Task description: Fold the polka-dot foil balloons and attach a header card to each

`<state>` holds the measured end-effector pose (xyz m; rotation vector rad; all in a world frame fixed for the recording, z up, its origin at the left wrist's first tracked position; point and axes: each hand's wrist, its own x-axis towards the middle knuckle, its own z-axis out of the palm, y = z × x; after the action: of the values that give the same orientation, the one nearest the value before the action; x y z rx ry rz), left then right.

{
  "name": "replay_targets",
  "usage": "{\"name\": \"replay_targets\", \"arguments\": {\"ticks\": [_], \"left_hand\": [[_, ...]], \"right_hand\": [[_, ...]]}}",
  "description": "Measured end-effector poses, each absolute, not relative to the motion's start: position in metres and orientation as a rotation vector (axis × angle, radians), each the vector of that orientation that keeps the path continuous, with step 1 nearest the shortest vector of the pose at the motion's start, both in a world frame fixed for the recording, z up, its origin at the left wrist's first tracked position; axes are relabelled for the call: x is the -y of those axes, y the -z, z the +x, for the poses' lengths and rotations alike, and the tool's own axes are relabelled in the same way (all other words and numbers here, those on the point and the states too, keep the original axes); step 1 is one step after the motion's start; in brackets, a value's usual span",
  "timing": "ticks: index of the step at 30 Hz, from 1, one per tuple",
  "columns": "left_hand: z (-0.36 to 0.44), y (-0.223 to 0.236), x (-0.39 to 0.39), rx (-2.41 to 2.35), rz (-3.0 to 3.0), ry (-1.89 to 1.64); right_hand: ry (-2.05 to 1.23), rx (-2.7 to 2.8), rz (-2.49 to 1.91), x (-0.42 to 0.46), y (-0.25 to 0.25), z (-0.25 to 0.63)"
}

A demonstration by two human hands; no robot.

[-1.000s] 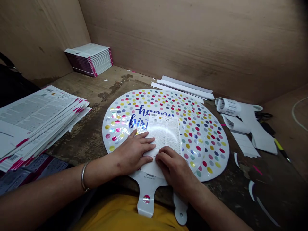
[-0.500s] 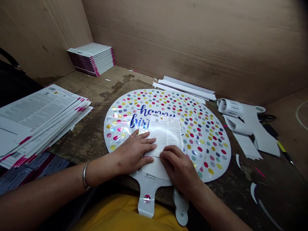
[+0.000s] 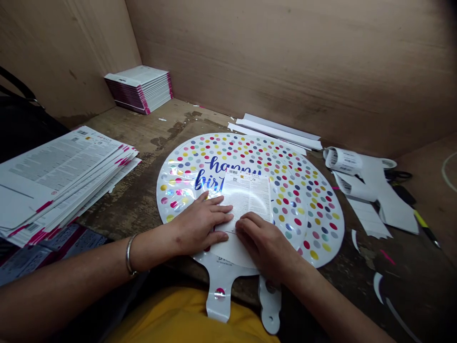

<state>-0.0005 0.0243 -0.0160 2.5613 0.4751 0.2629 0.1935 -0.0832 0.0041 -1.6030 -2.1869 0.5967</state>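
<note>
A flat round foil balloon (image 3: pixel 285 190) with coloured dots and blue lettering lies on the worktop, on top of a second one; two white tails hang over the near edge. A white printed label (image 3: pixel 248 197) lies on its centre. My left hand (image 3: pixel 198 224) rests flat on the label's left edge, fingers stretched out. My right hand (image 3: pixel 262 243) presses on the label's lower edge with fingers curled down.
A fanned pile of printed cards (image 3: pixel 57 176) lies at the left. A neat card stack (image 3: pixel 141 88) sits in the back left corner. White strips (image 3: pixel 278 128) lie behind the balloon. A label roll (image 3: pixel 342 159), backing sheets and a pen (image 3: pixel 424 226) are at the right. Board walls close the back.
Both hands stay on the label; the right hand has shifted slightly along its lower edge. The view has drifted a little.
</note>
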Motion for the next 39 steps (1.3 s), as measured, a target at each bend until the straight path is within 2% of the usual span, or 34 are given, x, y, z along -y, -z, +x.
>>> {"name": "replay_targets", "arguments": {"ticks": [7, 13, 15, 20, 25, 30, 35, 37, 39], "left_hand": [[0.001, 0.016, -0.026, -0.479, 2.546, -0.244], [0.0, 0.018, -0.026, -0.469, 2.568, -0.254], [-0.001, 0.018, -0.026, -0.476, 2.568, -0.245], [-0.002, 0.016, -0.027, -0.477, 2.536, -0.224], [-0.002, 0.017, -0.028, -0.458, 2.538, -0.246], [-0.004, 0.019, -0.028, -0.456, 2.538, -0.262], [-0.009, 0.018, -0.031, -0.469, 2.528, -0.234], [-0.008, 0.015, -0.032, -0.477, 2.527, -0.223], [-0.006, 0.012, -0.032, -0.487, 2.539, -0.212]], "right_hand": [[-0.556, 2.42, -1.508, 0.069, -0.001, 0.198], [-0.387, 2.579, -1.45, 0.066, -0.001, 0.185], [-0.411, 2.523, -1.525, 0.07, -0.004, 0.187], [-0.746, 2.082, -1.755, 0.09, -0.024, 0.229], [-0.553, 2.045, -1.703, 0.084, -0.024, 0.221], [-0.728, 2.082, -1.563, 0.078, -0.02, 0.199], [-1.216, 1.899, -1.883, 0.156, -0.049, 0.284], [-1.008, 1.899, -2.212, 0.184, -0.055, 0.307], [-0.506, 1.889, -2.331, 0.192, -0.053, 0.302]]}}
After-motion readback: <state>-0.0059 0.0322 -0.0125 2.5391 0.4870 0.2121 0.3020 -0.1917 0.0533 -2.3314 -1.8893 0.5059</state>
